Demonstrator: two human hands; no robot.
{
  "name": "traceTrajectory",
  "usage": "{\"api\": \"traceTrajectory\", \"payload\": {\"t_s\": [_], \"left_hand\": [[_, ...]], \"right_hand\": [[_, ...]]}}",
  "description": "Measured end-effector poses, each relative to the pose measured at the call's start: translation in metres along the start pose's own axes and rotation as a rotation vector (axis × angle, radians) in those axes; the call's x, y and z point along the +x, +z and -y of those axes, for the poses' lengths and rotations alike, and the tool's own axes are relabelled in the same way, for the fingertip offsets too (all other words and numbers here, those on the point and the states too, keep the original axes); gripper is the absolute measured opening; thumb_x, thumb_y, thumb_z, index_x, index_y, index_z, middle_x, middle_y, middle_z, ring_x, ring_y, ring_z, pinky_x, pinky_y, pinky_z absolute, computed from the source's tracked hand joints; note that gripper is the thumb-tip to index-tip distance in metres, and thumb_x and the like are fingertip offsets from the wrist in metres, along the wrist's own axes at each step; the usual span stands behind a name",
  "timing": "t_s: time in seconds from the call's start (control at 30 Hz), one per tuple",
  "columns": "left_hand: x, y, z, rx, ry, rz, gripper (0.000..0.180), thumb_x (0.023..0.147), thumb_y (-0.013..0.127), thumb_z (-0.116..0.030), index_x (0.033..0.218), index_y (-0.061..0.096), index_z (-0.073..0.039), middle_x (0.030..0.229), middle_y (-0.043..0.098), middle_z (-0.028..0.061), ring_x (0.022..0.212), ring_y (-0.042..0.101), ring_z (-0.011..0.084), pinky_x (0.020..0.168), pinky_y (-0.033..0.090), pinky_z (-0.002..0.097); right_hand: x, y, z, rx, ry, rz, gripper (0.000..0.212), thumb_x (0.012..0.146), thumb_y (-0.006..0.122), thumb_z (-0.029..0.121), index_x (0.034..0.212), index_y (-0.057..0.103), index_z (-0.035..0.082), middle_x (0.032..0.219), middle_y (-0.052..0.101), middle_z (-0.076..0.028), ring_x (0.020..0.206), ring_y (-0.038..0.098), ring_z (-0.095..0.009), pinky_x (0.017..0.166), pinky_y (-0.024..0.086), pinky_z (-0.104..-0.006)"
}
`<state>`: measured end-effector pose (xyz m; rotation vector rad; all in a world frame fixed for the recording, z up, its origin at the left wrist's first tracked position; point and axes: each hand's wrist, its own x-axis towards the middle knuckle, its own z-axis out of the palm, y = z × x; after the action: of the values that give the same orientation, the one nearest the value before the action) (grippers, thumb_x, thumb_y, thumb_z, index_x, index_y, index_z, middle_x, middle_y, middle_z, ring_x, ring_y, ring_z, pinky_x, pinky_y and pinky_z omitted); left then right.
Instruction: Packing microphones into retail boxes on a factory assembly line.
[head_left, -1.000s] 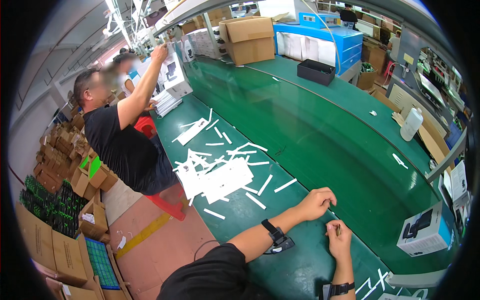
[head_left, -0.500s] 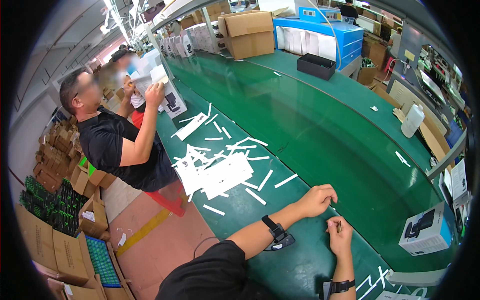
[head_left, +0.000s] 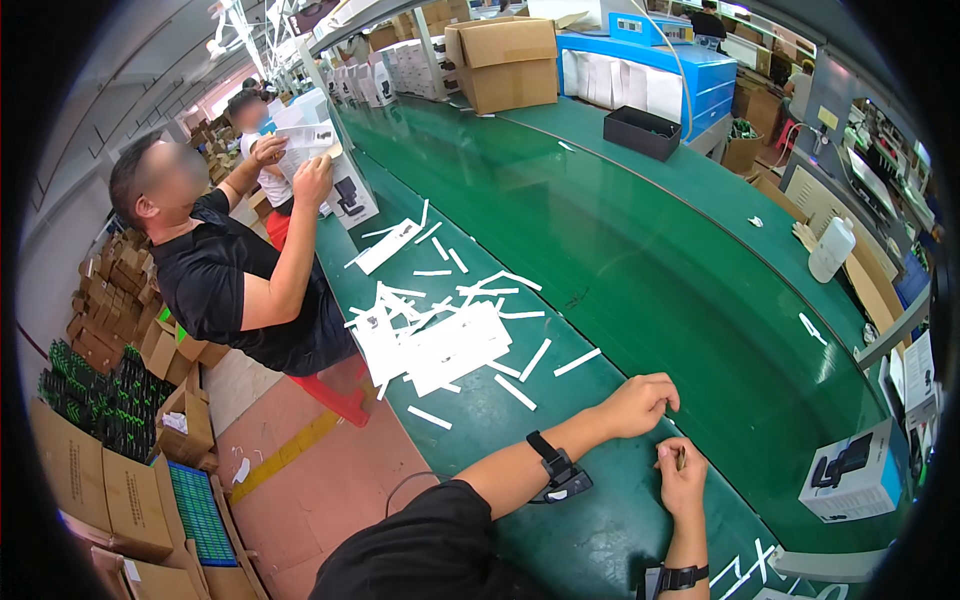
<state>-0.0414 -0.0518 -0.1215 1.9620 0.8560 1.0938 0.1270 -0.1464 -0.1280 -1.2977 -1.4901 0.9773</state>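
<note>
My left hand (head_left: 640, 405) rests at the edge between the table and the green conveyor belt, fingers curled in with nothing seen in them. Just below it is my right hand (head_left: 682, 478), its thumb and fingers closed together; a small dark sliver shows between them, too small to name. Neither hand touches the other. Left of my hands lie white paper sheets (head_left: 455, 350) amid scattered white strips (head_left: 577, 362). A boxed webcam (head_left: 850, 472), white with a dark product picture, stands at the right beyond the belt.
At the left a co-worker (head_left: 225, 260) holds up a printed sheet beside a product carton (head_left: 350, 200). Across the belt (head_left: 650, 280) are a cardboard box (head_left: 502, 65), a black tray (head_left: 641, 133) and a white bottle (head_left: 831, 250). A metal bracket (head_left: 835, 563) juts in at lower right.
The whole view has shifted slightly, so the things across the belt sit a little farther right. My hands keep nearly the same pose. The co-worker's head and sheet have moved slightly.
</note>
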Motion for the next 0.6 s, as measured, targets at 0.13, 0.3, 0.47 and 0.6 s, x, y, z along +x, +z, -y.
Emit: {"api": "traceTrajectory", "payload": {"t_s": [0.13,0.3,0.47,0.6], "left_hand": [[0.0001,0.0003,0.0,0.022,-0.003,0.012,0.02,0.078,0.051,0.008,0.088,0.065,-0.001,0.092,0.063,0.0123,0.078,0.063,0.029,0.067,0.05,0.0373],[0.0004,0.0005,0.0008,0.033,0.006,0.013,0.019,0.077,0.051,0.008,0.087,0.065,-0.001,0.091,0.063,0.0125,0.079,0.063,0.0292,0.068,0.051,0.0378],[0.0016,0.0014,-0.001,0.049,0.0,0.022,0.019,0.077,0.051,0.008,0.087,0.065,-0.001,0.091,0.063,0.0126,0.079,0.063,0.03,0.068,0.051,0.0384],[0.0032,0.0031,-0.0027,0.049,-0.003,0.03,0.019,0.077,0.051,0.008,0.087,0.064,-0.001,0.092,0.063,0.0127,0.079,0.064,0.0304,0.068,0.051,0.0386]], "right_hand": [[0.0002,0.0002,0.0004,-0.004,0.001,0.0,0.011,0.091,0.065,0.007,0.086,0.062,-0.002,0.067,0.061,-0.005,0.06,0.056,-0.01,0.056,0.046,-0.0257],[0.0005,0.0008,0.0072,-0.042,-0.002,-0.005,0.01,0.09,0.065,0.007,0.086,0.063,-0.002,0.066,0.06,-0.004,0.059,0.056,-0.009,0.056,0.045,-0.0254],[0.0009,-0.0016,0.0033,-0.031,0.004,-0.008,0.009,0.09,0.065,0.006,0.085,0.063,-0.002,0.065,0.06,-0.004,0.059,0.056,-0.009,0.055,0.044,-0.0255],[0.0016,-0.0042,0.0061,-0.059,0.002,0.002,0.009,0.089,0.064,0.006,0.085,0.063,-0.002,0.065,0.06,-0.005,0.058,0.056,-0.01,0.055,0.044,-0.0259]]}}
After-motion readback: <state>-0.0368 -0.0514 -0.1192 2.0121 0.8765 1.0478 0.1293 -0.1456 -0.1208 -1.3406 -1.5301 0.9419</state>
